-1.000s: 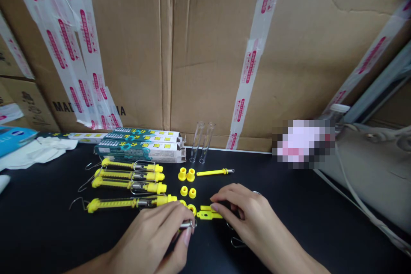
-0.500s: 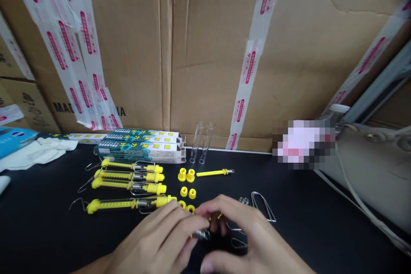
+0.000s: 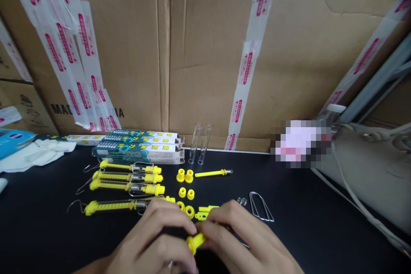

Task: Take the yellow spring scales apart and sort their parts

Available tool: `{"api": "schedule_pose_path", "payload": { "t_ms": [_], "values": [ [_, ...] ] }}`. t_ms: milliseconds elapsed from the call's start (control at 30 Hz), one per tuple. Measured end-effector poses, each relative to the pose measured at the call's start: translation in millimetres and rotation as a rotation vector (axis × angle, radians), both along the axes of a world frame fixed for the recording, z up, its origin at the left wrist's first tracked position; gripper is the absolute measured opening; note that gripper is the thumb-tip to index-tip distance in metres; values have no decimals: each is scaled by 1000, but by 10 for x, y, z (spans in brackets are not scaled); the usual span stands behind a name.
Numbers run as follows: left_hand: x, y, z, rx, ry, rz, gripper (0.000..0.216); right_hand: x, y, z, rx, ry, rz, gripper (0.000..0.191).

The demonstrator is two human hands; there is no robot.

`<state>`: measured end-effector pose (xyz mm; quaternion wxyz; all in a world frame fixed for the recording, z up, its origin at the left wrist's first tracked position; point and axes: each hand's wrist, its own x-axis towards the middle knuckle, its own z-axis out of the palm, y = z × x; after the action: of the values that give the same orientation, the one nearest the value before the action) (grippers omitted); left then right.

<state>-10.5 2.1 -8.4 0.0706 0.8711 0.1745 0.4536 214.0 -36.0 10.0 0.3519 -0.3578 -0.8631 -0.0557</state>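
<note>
At 6 o'clock, the left hand and right hand both pinch one small yellow piece between their fingertips. It looks tiny and smooth, so it might slip out and knock the loose yellow caps at its 12 o'clock

Black letters "MAD" are showing on the cardboard box behind strips of tape; red tape print and packet lettering are appearing too blurred to read.
</note>
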Motion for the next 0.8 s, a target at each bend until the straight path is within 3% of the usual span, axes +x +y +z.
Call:
{"api": "schedule_pose_path", "payload": {
  "t_ms": [67, 167, 267, 367, 500, 633, 800],
  "values": [
    [29, 38, 23, -28, 4, 102, 13, 98, 83, 20, 78, -22, -18, 27],
    [45, 85, 21, -49, 50, 229, 13, 277, 258, 44, 6, 13, -107, 18],
    [46, 92, 4, -39, 95, 198, 16, 432, 439, 34, -78, 27, -212, 8],
    [59, 77, 10, -9, 132, 115, 16, 510, 590, -16, -170, -17, -247, 9],
    [86, 67, 39, -38, 167, 100, 19, 501, 739, -84, -220, -66, -270, 9],
    [89, 67, 66, -58, 178, 104, 22, 475, 814, -121, -237, -74, -288, 26],
    [38, 31, 96, -22, 207, 115, 24, 527, 853, -130, -293, -70, -269, 33]
  ]
}}
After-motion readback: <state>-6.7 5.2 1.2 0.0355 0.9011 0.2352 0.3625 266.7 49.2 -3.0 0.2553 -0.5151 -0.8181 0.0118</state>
